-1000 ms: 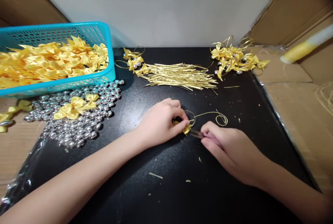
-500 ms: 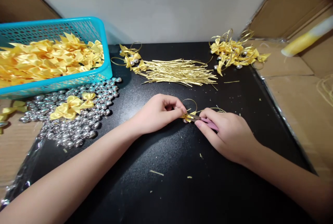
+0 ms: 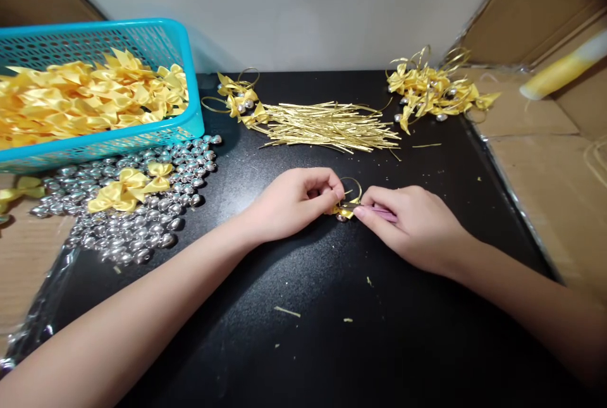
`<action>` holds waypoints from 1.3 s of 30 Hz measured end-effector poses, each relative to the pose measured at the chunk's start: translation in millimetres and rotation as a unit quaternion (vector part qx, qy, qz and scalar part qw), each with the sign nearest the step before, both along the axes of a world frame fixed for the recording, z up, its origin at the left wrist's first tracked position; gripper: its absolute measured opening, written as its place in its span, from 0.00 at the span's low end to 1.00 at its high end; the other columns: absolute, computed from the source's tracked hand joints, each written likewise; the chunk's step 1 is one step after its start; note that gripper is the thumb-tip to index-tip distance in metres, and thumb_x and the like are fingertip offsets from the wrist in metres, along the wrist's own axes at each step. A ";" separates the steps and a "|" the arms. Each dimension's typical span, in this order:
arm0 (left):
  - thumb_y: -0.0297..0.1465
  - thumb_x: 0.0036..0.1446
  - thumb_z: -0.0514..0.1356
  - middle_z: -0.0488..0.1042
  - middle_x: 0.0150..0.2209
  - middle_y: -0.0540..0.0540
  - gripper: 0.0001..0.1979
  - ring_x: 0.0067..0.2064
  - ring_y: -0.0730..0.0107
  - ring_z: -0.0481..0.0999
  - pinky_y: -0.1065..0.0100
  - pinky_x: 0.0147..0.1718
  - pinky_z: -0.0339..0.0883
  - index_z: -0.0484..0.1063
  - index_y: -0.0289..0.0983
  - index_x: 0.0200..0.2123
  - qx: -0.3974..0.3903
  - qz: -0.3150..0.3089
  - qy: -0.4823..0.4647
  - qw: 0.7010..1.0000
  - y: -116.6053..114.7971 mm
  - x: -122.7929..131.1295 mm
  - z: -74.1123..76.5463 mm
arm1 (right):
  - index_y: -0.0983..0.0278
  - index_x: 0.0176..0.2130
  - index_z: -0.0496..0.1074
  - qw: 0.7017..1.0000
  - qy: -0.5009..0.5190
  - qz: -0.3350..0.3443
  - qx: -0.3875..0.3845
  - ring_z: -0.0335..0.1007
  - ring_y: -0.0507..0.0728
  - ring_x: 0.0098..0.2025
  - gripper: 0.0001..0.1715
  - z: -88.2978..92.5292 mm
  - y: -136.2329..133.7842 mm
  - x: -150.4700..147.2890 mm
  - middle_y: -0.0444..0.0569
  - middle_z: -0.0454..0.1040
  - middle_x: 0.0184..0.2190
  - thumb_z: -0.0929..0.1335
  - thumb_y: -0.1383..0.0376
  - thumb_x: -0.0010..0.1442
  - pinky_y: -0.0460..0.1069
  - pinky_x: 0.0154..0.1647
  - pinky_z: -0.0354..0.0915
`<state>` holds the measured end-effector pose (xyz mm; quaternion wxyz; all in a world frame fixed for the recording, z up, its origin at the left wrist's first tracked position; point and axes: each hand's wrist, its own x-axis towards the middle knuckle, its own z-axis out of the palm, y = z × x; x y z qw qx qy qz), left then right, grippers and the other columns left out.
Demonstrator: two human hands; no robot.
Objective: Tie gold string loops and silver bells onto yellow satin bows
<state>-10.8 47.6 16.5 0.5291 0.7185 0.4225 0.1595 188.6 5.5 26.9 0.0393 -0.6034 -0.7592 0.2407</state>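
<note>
The black tabletop (image 3: 213, 338) lies beneath both hands; to the left of the left hand (image 3: 298, 202) and farther away stands the blue plastic basket (image 3: 184, 47), filled with yellow ribbon bows (image 3: 95, 101). Nearer on that same side, the silver beads (image 3: 142, 228) are spread, while straight beyond the hands lies the bundle of gold cords (image 3: 332, 126), and beyond the right hand (image 3: 412, 228) is a heap of bows with gold loops (image 3: 431, 92). The right hand is closed around the purple-handled scissors (image 3: 383, 212), and the left hand pinches, between thumb and forefinger, one yellow satin bow (image 3: 351, 212), which is placed between the two hands, just at the left fingertips. One second ago the blades stood beside this bow; now they reach over it, and the long curled cord end no longer shows beyond the right hand, so I judge that the cutting tool is now at its working place. Whether that cord end is cut or only covered by the right hand, I cannot tell. The right fingers hide much of the scissors, and the left ones hide part of the bow; smaller still, a thin gold loop (image 3: 359, 185) rises above it, and one silver bead (image 3: 341, 218) shows only partly below
</note>
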 end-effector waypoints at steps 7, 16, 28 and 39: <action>0.34 0.60 0.54 0.71 0.26 0.51 0.10 0.29 0.73 0.70 0.71 0.31 0.63 0.71 0.35 0.32 0.015 -0.006 0.013 1.000 0.4 2.5 1.1 | 0.61 0.26 0.71 0.995 0.069 0.039 -0.057 0.54 0.49 0.20 0.19 1.4 17.4 5.0 0.40 0.62 0.17 0.62 0.53 0.61 0.46 0.22 0.49; 0.32 0.58 0.54 0.72 0.26 0.50 0.09 0.29 0.73 0.71 0.72 0.30 0.63 0.72 0.35 0.33 0.023 -0.007 0.012 1.000 0.5 2.0 0.3 | 0.62 0.24 0.70 0.994 0.072 0.039 -0.078 0.53 0.49 0.20 0.20 1.0 21.2 5.2 0.39 0.60 0.16 0.63 0.53 0.60 0.45 0.21 0.46; 0.30 0.57 0.54 0.72 0.25 0.52 0.08 0.27 0.74 0.69 0.73 0.28 0.61 0.72 0.35 0.33 0.016 -0.004 0.013 1.000 -0.6 1.9 1.6 | 0.62 0.25 0.71 0.994 0.071 0.050 -0.065 0.52 0.48 0.19 0.18 0.3 21.7 4.6 0.38 0.59 0.16 0.64 0.55 0.60 0.45 0.21 0.47; 0.35 0.56 0.58 0.67 0.22 0.53 0.09 0.23 0.77 0.63 0.72 0.24 0.57 0.71 0.36 0.28 0.139 0.203 -0.045 0.968 12.7 -15.8 -1.4 | 0.63 0.38 0.69 0.995 0.062 -0.024 0.081 0.66 0.53 0.26 0.12 -4.2 12.9 40.3 0.44 0.72 0.25 0.65 0.57 0.62 0.47 0.28 0.59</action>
